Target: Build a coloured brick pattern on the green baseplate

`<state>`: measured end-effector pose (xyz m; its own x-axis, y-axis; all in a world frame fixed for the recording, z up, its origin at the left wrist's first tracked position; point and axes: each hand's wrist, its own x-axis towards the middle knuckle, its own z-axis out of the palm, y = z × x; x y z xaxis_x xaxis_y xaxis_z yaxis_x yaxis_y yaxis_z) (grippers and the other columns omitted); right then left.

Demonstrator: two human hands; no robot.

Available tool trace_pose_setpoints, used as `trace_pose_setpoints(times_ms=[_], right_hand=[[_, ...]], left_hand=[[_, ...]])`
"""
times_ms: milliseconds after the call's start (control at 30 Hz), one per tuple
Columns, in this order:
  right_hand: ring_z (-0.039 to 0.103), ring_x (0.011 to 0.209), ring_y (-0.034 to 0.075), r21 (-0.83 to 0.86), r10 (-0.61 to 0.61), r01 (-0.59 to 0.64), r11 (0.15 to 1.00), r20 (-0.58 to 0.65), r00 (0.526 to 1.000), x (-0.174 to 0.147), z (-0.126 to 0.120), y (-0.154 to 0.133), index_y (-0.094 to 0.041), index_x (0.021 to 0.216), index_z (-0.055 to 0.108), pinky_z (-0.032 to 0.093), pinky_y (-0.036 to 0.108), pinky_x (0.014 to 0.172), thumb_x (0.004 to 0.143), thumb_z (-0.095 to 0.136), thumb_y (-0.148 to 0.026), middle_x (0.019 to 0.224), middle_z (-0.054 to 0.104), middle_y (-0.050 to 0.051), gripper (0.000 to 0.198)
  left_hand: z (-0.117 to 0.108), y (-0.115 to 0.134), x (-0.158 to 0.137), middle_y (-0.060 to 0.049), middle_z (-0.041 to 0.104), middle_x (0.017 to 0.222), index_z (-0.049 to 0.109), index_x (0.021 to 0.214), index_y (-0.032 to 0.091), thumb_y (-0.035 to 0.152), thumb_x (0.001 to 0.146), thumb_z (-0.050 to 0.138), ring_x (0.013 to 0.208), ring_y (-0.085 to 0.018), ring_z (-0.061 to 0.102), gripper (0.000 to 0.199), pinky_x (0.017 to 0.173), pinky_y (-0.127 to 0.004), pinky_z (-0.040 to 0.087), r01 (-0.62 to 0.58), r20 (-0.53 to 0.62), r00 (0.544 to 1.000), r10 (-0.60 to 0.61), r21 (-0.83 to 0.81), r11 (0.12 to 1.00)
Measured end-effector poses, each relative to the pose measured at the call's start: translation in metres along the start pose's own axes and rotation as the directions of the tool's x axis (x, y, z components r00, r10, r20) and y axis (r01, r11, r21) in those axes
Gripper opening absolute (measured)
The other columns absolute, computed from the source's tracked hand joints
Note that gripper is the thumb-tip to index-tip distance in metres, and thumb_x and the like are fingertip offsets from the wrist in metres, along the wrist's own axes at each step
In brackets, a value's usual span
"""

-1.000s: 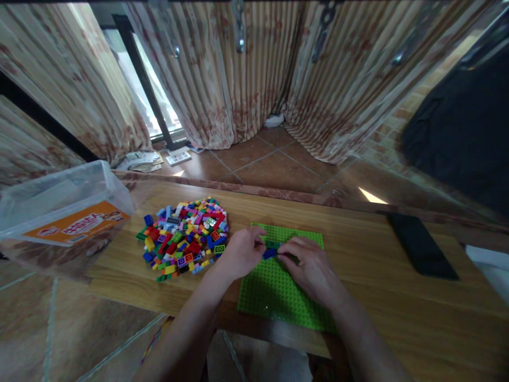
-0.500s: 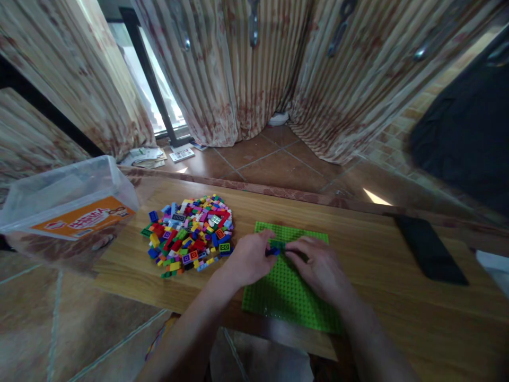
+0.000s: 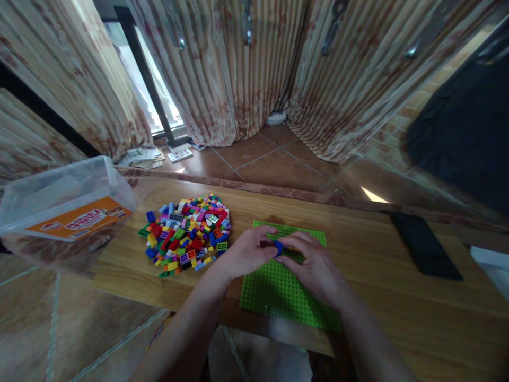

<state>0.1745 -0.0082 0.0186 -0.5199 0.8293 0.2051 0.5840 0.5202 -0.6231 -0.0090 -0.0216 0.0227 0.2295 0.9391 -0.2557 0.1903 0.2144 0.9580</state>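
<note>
Just above the far part of a green studded baseplate (image 3: 282, 297), a small blue toy brick (image 3: 279, 246) sits between my two hands. My left hand (image 3: 248, 252) comes in from the left, with its thumb and curled fingers closed at the brick's left side. On the other side, my right hand (image 3: 316, 268) pinches the brick between thumb and forefinger. Fingers cover part of it, so I cannot tell whether another small piece is joined to it. A heap of mixed coloured bricks (image 3: 191, 233) lies to the left of the baseplate.
A clear plastic box (image 3: 71, 193) with an orange label stands at the table's left end. Toward the right lies a black phone-like slab (image 3: 425, 246), with something white (image 3: 491, 268) beyond it. The wooden table (image 3: 369, 265) has a far edge before the tiled floor.
Both hands have lifted slightly from the baseplate and drawn together. The blue brick has turned and now shows between the fingertips of both hands. The view has shifted a little.
</note>
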Motion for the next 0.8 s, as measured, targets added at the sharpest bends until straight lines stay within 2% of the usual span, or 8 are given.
trace_pose_setpoints(times_ms=[167,300,500,633,800], right_hand=[[0.060,0.097,0.026,-0.169,-0.056,0.067,0.983,0.071,0.996,-0.002,0.007,0.006,-0.023,0.101,0.068,0.046,0.043,0.087,0.080,0.071,-0.022,0.102,0.067,0.007,0.022],[0.057,0.098,0.026,-0.212,-0.075,0.092,0.973,0.086,0.993,-0.001,0.012,0.006,-0.022,0.103,0.068,0.047,0.043,0.086,0.080,0.071,-0.023,0.105,0.066,0.008,0.023],[0.058,0.100,0.027,-0.194,-0.076,0.084,0.977,0.048,0.996,0.000,0.014,0.007,-0.023,0.110,0.066,0.047,0.044,0.087,0.079,0.072,-0.025,0.106,0.065,0.008,0.031],[0.059,0.099,0.027,-0.194,-0.057,0.060,0.979,0.020,0.998,-0.002,0.010,0.009,-0.024,0.104,0.068,0.047,0.044,0.087,0.078,0.072,-0.025,0.104,0.066,0.008,0.026],[0.059,0.098,0.026,-0.190,-0.038,0.040,0.981,0.014,0.999,-0.002,0.006,0.009,-0.022,0.095,0.068,0.047,0.043,0.085,0.077,0.074,-0.025,0.102,0.066,0.008,0.020]], left_hand=[[-0.011,-0.008,0.003,-0.003,0.072,0.076,0.063,0.116,0.013,0.015,0.081,0.053,0.067,-0.016,0.066,0.036,0.060,-0.024,0.050,-0.012,-0.070,0.997,0.034,0.292,0.956],[-0.014,-0.006,0.003,-0.006,0.074,0.083,0.065,0.114,0.011,0.012,0.078,0.053,0.078,-0.018,0.069,0.037,0.069,-0.025,0.052,-0.015,-0.096,0.993,0.061,0.419,0.908],[-0.007,-0.001,0.002,-0.004,0.074,0.082,0.067,0.107,0.013,0.010,0.077,0.054,0.078,-0.017,0.068,0.033,0.073,-0.026,0.053,-0.036,-0.079,0.994,0.077,0.432,0.901],[-0.006,0.002,0.003,-0.004,0.073,0.079,0.067,0.108,0.012,0.007,0.075,0.055,0.076,-0.017,0.068,0.036,0.073,-0.026,0.053,-0.004,-0.087,0.995,0.047,0.431,0.902],[-0.003,0.003,0.004,-0.006,0.075,0.085,0.065,0.113,0.010,0.011,0.075,0.061,0.080,-0.018,0.069,0.038,0.074,-0.026,0.053,0.039,-0.113,0.994,0.012,0.442,0.896]])
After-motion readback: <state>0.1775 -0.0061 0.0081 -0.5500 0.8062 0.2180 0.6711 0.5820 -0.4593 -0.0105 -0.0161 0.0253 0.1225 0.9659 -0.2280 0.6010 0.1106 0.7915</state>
